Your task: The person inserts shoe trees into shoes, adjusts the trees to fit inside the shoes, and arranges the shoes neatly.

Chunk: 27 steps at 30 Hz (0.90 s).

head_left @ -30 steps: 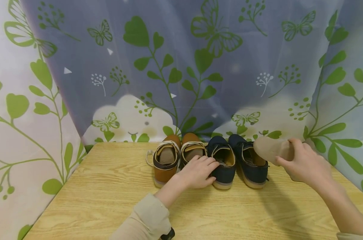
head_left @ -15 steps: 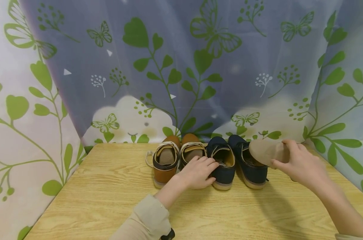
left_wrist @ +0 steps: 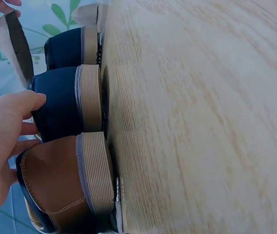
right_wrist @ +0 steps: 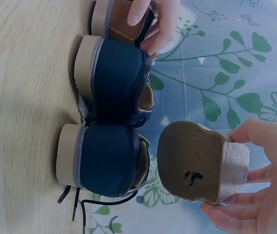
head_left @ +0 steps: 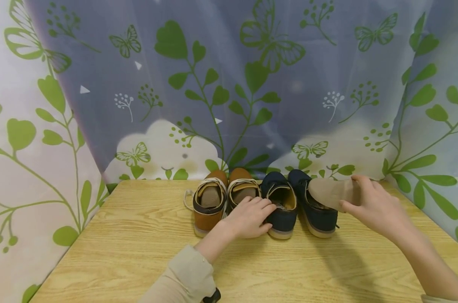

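My right hand [head_left: 380,206] pinches a beige moulded shoe insert [head_left: 329,192] by its heel end. Its rounded toe overlaps the opening of the right navy shoe [head_left: 321,221]. The right wrist view shows the insert's hollow back [right_wrist: 189,161] with a dark mark inside. My left hand [head_left: 250,216] holds the heel collar of the left navy shoe [head_left: 282,223]; in the left wrist view the thumb lies against that heel while the fingertips are partly hidden at the rim. Behind this hand stands a brown shoe [head_left: 241,174] with a beige insert [head_left: 244,192] inside.
Another brown shoe [head_left: 210,216], also with an insert and white laces, stands at the row's left. A further pale insert [left_wrist: 86,14] lies beyond the navy shoes in the left wrist view. The wooden table [head_left: 138,244] meets a patterned curtain [head_left: 198,97] behind.
My right hand has moved left with the insert, bringing its toe over the right navy shoe's opening. The left hand and the shoes have stayed put.
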Tool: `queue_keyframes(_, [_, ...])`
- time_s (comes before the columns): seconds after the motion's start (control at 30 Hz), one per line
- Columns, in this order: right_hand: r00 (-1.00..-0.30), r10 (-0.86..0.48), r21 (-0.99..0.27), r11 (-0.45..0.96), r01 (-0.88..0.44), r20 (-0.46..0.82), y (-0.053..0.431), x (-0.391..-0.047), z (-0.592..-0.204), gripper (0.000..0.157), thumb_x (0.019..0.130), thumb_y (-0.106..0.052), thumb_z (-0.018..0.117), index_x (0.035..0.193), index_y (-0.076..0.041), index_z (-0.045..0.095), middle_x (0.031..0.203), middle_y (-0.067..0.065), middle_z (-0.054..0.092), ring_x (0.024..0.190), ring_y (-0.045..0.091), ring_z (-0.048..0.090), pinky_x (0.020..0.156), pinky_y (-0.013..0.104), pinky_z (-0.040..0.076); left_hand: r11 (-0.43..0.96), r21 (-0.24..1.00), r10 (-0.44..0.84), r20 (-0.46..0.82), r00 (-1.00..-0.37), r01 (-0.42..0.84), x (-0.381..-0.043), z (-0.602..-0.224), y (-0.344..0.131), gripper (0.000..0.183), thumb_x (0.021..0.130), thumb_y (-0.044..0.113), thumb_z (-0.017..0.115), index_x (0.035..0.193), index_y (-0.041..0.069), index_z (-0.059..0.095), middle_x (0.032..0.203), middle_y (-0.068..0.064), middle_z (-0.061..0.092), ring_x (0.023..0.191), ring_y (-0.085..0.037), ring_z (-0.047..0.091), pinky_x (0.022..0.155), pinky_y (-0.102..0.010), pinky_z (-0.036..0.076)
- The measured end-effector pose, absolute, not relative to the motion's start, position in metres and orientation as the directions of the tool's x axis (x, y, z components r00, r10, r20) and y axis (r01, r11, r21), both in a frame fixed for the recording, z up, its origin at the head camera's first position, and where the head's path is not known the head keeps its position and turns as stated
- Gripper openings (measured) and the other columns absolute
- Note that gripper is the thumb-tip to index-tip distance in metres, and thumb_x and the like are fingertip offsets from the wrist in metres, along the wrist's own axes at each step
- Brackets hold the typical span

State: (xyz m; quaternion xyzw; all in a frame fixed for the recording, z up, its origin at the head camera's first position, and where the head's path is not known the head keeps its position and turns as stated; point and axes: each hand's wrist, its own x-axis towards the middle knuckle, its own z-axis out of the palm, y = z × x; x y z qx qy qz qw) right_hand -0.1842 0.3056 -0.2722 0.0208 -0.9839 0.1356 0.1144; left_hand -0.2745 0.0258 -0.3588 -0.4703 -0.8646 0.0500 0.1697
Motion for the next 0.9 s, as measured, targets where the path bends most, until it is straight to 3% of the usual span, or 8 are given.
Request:
queue_keyframes(0.53, [-0.971, -0.052, -0.258, 0.959, -0.114, 0.233, 0.29, -0.181, -0.264, 0.079, 0.082, -0.046, 0.064, 0.138, -0.001, 0.031, 0.123, 0.035, 0.043, 0.101, 0.05, 0.048, 0.068, 0.063, 0.039, 0.55, -0.241, 0.831, 0.251, -0.496, 0.8, -0.274, -0.359, 0.025, 0.047, 0.091, 0.043, 0.053, 0.132, 0.018, 0.051, 0.127, 0.003, 0.051, 0.115, -0.015, 0.048, 0.091, -0.033, 0.039])
queue_keyframes(0.9, [-0.966, -0.08, -0.258, 0.955, -0.146, 0.247, 0.28, -0.18, -0.261, 0.077, 0.082, -0.042, 0.065, 0.138, 0.0, 0.032, 0.128, 0.032, 0.042, 0.1, 0.047, 0.051, 0.069, 0.058, 0.042, 0.551, -0.243, 0.832, 0.229, -0.505, 0.798, -0.274, -0.359, 0.025, 0.049, 0.091, 0.043, 0.053, 0.133, 0.017, 0.05, 0.128, 0.003, 0.05, 0.116, -0.015, 0.046, 0.092, -0.034, 0.037])
